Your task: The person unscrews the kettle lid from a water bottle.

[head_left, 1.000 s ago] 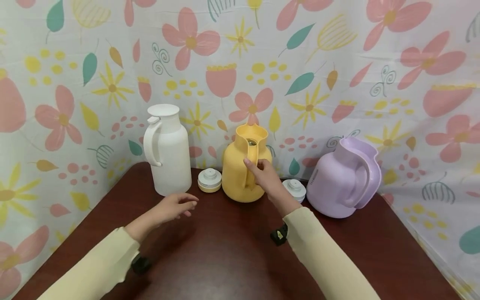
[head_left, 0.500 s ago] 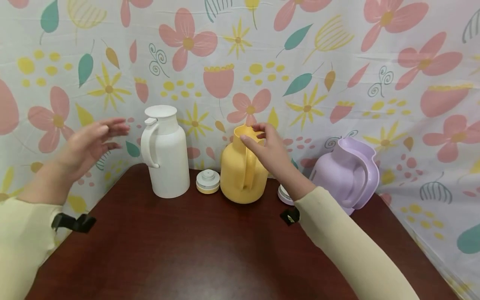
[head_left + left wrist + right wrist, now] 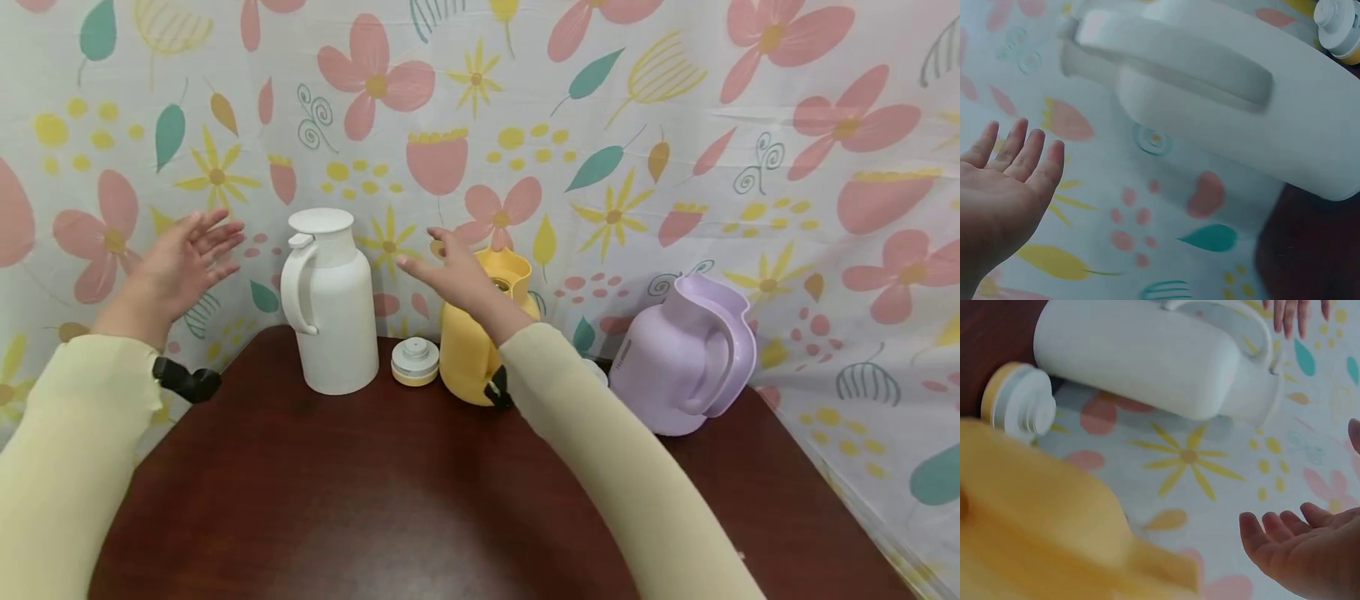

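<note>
My left hand (image 3: 176, 271) is raised left of the tall white thermos jug (image 3: 337, 317), fingers spread and apart from it. In the left wrist view the palm of that left hand (image 3: 1007, 187) faces up, below the jug's handle. My right hand (image 3: 453, 271) hovers in front of the yellow thermos jug (image 3: 461, 354), its fingers extended toward the white jug and holding nothing. The yellow jug has no lid on, and the right forearm hides part of its body and handle. In the right wrist view the right hand (image 3: 1310, 550) is beyond the yellow jug's mouth.
A white stopper with a yellow base (image 3: 415, 361) stands between the white and yellow jugs. At the right, a lilac jug (image 3: 667, 367) sits on the dark wooden table (image 3: 360, 500). Another white stopper (image 3: 596, 371) is mostly hidden behind the right forearm. A flowered cloth (image 3: 615, 100) hangs behind.
My right hand has left the yellow jug's handle, risen past its mouth and moved left. The left hand has lifted off the table area and swung left beside the white jug.
</note>
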Demonstrator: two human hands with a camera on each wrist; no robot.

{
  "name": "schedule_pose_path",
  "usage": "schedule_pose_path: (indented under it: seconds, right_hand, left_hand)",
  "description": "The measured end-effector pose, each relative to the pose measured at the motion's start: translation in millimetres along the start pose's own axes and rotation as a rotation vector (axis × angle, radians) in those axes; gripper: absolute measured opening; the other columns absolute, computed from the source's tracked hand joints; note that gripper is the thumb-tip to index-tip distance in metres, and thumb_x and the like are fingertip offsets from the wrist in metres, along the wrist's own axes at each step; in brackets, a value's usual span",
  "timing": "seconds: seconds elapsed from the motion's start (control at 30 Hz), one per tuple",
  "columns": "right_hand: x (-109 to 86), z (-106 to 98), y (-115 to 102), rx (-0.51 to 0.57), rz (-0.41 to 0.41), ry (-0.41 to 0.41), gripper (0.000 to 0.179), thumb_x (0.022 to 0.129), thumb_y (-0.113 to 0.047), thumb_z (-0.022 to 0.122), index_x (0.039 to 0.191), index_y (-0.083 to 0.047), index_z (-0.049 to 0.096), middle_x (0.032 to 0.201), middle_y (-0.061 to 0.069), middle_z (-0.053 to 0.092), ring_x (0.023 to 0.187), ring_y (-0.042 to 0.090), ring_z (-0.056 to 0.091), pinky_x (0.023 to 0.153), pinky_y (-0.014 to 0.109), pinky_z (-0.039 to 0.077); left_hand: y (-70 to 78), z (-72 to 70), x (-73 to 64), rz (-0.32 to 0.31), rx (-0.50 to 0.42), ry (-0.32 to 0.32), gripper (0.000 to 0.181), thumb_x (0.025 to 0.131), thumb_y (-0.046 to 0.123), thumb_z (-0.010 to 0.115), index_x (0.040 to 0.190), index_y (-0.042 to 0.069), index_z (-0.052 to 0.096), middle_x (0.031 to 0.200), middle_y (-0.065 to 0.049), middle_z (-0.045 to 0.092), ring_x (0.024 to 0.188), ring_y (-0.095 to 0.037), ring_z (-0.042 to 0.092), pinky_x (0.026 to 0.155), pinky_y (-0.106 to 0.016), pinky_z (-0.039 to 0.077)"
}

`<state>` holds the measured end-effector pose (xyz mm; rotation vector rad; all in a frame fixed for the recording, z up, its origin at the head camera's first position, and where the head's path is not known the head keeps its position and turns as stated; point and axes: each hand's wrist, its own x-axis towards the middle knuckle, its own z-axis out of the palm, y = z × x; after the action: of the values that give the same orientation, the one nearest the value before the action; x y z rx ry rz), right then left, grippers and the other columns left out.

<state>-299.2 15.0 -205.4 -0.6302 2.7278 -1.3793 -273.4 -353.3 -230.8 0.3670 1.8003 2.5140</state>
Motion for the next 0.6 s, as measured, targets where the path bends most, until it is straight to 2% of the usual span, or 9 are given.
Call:
schedule_pose_path:
  seconds: [0.07,0.1,0.17,0.23,0.27,0.33,0.37,0.47,0.6]
  right_hand:
    - [6.7,12.0,-0.3,-0.001,0.013,-0.028,0.081,0.1,-0.047,0.061,0.164,-0.017,0.022,0.171,0.008,0.026,0.156,0.028,0.031,0.124,0.049,0.034]
    - [9.6,17.8,-0.6,-0.005,0.02,-0.037,0.081,0.1,-0.047,0.06,0.165,-0.017,0.021,0.17,0.009,0.026,0.156,0.029,0.031,0.124,0.05,0.035]
    - [14.9,28.7,0.4,0.01,0.021,-0.054,0.08,0.101,-0.045,0.059,0.165,-0.017,0.02,0.17,0.01,0.025,0.156,0.03,0.031,0.123,0.051,0.035]
    - [21.1,39.4,2.6,0.02,0.008,-0.047,0.078,0.102,-0.043,0.058,0.165,-0.016,0.022,0.17,0.011,0.027,0.155,0.03,0.033,0.122,0.051,0.036]
    - [23.8,44.5,3.6,0.033,0.001,-0.036,0.076,0.102,-0.042,0.058,0.164,-0.016,0.024,0.169,0.011,0.028,0.155,0.03,0.034,0.122,0.051,0.037]
    - [29.6,54.9,6.4,0.078,-0.02,-0.02,0.073,0.103,-0.038,0.057,0.164,-0.014,0.025,0.17,0.01,0.028,0.155,0.03,0.034,0.123,0.05,0.036]
    - [32.3,60.2,7.6,0.09,-0.025,-0.008,0.072,0.103,-0.037,0.057,0.163,-0.013,0.026,0.17,0.01,0.029,0.154,0.031,0.035,0.123,0.05,0.036]
    - [37.8,75.2,9.7,0.127,-0.024,-0.01,0.072,0.103,-0.035,0.057,0.163,-0.011,0.026,0.168,0.014,0.031,0.154,0.032,0.036,0.123,0.049,0.036]
    - [42.1,92.4,11.9,0.115,-0.013,-0.046,0.073,0.104,-0.036,0.055,0.165,-0.013,0.022,0.169,0.013,0.031,0.157,0.03,0.031,0.126,0.046,0.032]
  left_hand:
    - [-6.1,-2.6,6.8,-0.054,-0.027,0.049,0.038,0.111,0.043,0.036,0.147,0.034,0.036,0.112,0.021,0.069,0.143,-0.004,0.034,0.115,-0.021,0.031]
    - [-9.2,-3.6,9.8,-0.084,-0.019,0.066,0.044,0.11,0.044,0.036,0.153,0.036,0.031,0.114,0.022,0.067,0.149,-0.003,0.027,0.122,-0.022,0.024]
    - [-14.4,-4.2,15.6,-0.131,0.034,0.092,0.055,0.11,0.047,0.033,0.162,0.038,0.017,0.136,0.022,0.059,0.157,-0.003,0.017,0.13,-0.026,0.012]
    - [-19.9,-3.2,21.0,-0.171,0.085,0.11,0.064,0.11,0.049,0.03,0.165,0.036,0.0,0.161,0.017,0.038,0.161,-0.002,0.001,0.132,-0.031,-0.006]
    - [-22.8,-2.4,23.7,-0.184,0.115,0.112,0.067,0.11,0.051,0.028,0.165,0.033,-0.007,0.169,0.016,0.024,0.161,-0.002,-0.005,0.131,-0.034,-0.009]
    - [-29.4,-0.4,29.0,-0.205,0.14,0.13,0.068,0.11,0.051,0.027,0.164,0.032,-0.008,0.174,0.015,-0.002,0.161,-0.005,-0.01,0.131,-0.036,-0.011]
    - [-33.3,0.5,31.7,-0.212,0.147,0.141,0.068,0.11,0.052,0.027,0.164,0.032,-0.007,0.173,0.015,-0.006,0.161,-0.005,-0.011,0.131,-0.037,-0.011]
    - [-45.8,2.2,38.5,-0.226,0.205,0.14,0.067,0.11,0.051,0.025,0.165,0.028,-0.006,0.174,0.01,-0.011,0.161,-0.011,-0.015,0.131,-0.04,-0.012]
    - [-62.2,3.9,44.8,-0.233,0.295,0.124,0.068,0.11,0.052,0.022,0.166,0.023,-0.003,0.173,0.002,-0.012,0.161,-0.019,-0.016,0.131,-0.047,-0.009]
